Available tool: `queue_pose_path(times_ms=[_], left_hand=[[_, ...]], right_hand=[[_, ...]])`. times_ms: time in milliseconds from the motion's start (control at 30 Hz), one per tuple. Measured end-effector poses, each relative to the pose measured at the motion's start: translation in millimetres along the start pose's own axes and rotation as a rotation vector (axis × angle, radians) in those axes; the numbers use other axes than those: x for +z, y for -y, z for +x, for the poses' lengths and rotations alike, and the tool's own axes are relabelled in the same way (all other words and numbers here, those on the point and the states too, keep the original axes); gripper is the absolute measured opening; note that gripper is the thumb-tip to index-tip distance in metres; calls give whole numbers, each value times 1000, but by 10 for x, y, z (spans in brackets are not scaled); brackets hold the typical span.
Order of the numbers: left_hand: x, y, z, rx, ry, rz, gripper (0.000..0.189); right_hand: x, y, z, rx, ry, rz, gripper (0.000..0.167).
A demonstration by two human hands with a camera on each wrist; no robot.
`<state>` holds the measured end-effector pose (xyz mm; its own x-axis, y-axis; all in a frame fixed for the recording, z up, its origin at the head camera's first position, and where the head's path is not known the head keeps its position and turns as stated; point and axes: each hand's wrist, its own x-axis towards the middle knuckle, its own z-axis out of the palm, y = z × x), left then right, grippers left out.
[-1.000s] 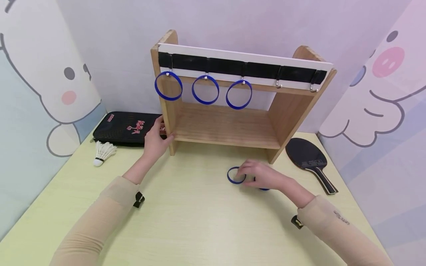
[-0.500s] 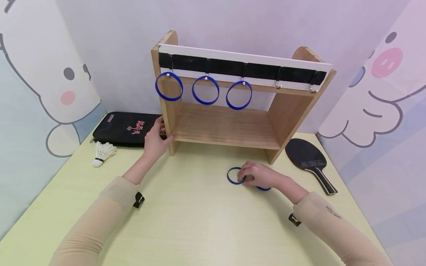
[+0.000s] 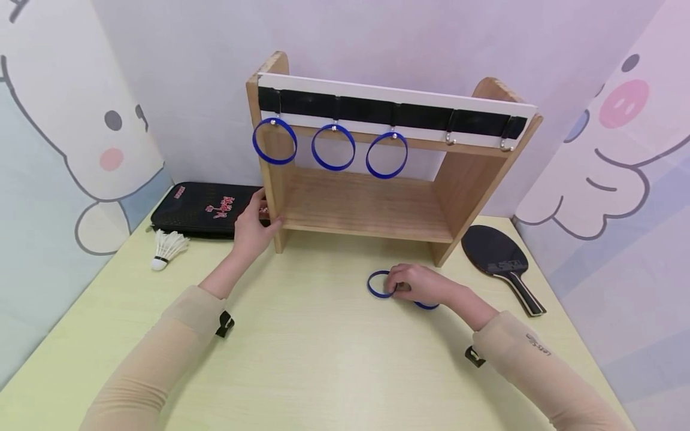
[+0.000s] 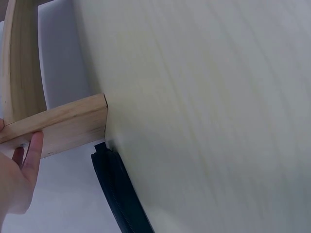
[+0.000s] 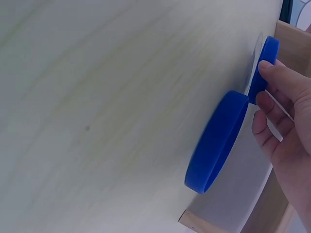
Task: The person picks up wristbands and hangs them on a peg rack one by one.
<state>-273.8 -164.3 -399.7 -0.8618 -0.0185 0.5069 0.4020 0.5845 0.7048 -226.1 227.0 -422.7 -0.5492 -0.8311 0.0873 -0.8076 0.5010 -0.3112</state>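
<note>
My left hand (image 3: 252, 226) grips the left side panel of a wooden shelf (image 3: 366, 200), thumb at its front edge and fingers along the outer face. In the right wrist view, my right hand (image 5: 291, 104) pinches the rim of a blue ring (image 5: 268, 51) between thumb and fingers, low over the table. A second blue ring (image 5: 214, 145) lies beside it, partly hidden under the hand in the head view. Three more blue rings (image 3: 386, 176) hang from the left hooks of the shelf's white rail (image 3: 399, 91). Two hooks (image 3: 450, 141) at its right carry nothing.
A black zip case (image 3: 199, 206) and a white shuttlecock (image 3: 169, 246) lie left of the shelf. To the right rests a black table tennis bat (image 3: 498, 254). Walls with cartoon animals enclose the pale table (image 3: 312, 359) at the back and sides.
My right thumb and fingers, spread over the ring a second ago, have come together on its rim, and the forearm has shifted slightly left. The left hand stays on the shelf.
</note>
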Motion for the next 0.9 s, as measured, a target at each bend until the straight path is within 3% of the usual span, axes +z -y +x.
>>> queue_pose_path(times_ms=[900], left_hand=[[-4, 5, 2, -1, 8, 5, 67]], right_hand=[[-329, 275, 33, 63, -69, 115, 16]])
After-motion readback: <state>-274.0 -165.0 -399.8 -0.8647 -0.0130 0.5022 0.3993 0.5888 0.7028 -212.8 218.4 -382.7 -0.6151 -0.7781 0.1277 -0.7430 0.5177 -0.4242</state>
